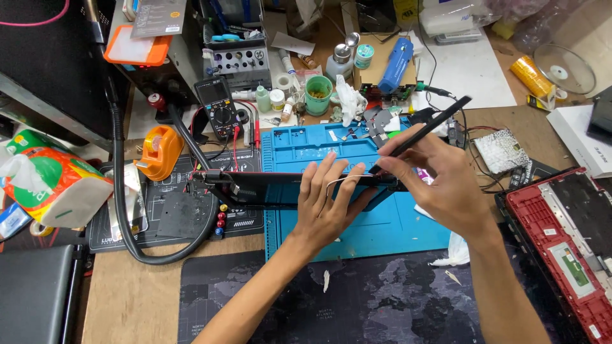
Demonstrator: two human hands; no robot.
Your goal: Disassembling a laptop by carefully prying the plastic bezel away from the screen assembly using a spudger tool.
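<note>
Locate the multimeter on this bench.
In the head view, the black multimeter stands upper left of centre, behind the blue mat, right of the orange tape dispenser.

We see a blue work mat [299, 148], dark world-map pattern desk mat [382, 299], orange tape dispenser [159, 151], red laptop shell [561, 236], black multimeter [217, 108], black tool [421, 135], green cup [318, 95].

You're at an electronics repair bench: a blue silicone repair mat [306, 150], a digital multimeter [217, 108] with red leads, a screwdriver bit rack [240, 62], solvent bottles and an opened red laptop chassis [561, 248] crowd the wooden desk [127, 299]
</note>
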